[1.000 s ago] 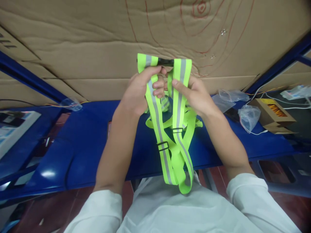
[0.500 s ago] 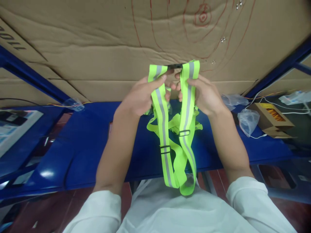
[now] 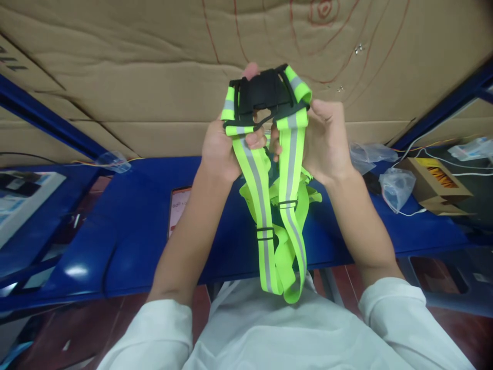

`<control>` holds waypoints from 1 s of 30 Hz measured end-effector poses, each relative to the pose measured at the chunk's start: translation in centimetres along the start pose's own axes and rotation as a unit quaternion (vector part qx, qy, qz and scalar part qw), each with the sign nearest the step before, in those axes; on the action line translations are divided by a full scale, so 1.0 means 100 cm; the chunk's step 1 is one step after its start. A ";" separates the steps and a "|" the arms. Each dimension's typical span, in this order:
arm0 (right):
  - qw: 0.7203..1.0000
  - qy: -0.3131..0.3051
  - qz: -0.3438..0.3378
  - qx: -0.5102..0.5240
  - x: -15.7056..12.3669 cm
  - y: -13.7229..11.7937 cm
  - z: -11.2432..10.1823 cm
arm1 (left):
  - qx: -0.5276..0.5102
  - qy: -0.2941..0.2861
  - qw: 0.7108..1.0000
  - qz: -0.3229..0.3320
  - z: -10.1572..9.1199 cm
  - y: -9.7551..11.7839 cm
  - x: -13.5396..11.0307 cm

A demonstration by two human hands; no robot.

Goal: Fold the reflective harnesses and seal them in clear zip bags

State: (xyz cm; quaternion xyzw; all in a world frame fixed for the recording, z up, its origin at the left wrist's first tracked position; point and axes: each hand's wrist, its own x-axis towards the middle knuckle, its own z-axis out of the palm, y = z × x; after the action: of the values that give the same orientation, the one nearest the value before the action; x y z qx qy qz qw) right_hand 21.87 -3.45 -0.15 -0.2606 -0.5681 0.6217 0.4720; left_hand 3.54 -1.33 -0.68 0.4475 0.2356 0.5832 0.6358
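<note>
I hold a neon yellow reflective strap harness [image 3: 265, 205] with grey stripes up in front of me. A black plastic buckle [image 3: 264, 97] joins its two top ends and faces me. My left hand [image 3: 221, 146] grips the left strap just below the buckle, fingers curled round it. My right hand [image 3: 325, 141] grips the right strap and the buckle's right side. The loose straps, with black sliders, hang down toward my lap over the blue table [image 3: 131, 231].
A phone [image 3: 177, 210] lies on the blue table behind my left forearm. Clear plastic bags [image 3: 395, 187], a small cardboard box [image 3: 433, 187] and white cables sit at the right. A large cardboard sheet [image 3: 134, 77] stands behind. A white box [image 3: 23, 203] is far left.
The buckle has been lifted and tilted toward me, so its black face now shows. Both hands moved up with it and the straps rose a little.
</note>
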 end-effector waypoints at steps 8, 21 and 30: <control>0.994 0.056 -0.069 -0.060 0.002 0.008 0.013 | -0.032 -0.017 0.999 0.022 0.015 -0.003 -0.008; 0.980 0.153 -0.068 -0.107 0.015 0.014 -0.018 | 0.164 -0.157 0.973 0.026 -0.012 0.024 -0.025; 0.964 0.021 -0.159 -0.211 -0.010 -0.014 -0.039 | 0.329 -0.031 0.937 0.110 -0.018 0.034 -0.027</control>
State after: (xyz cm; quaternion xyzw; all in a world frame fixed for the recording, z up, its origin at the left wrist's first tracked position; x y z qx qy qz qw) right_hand 26.03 -2.72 0.11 -0.2735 -0.7103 0.3988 0.5115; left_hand -0.29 -3.63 0.77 0.6725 0.3438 0.5251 0.3921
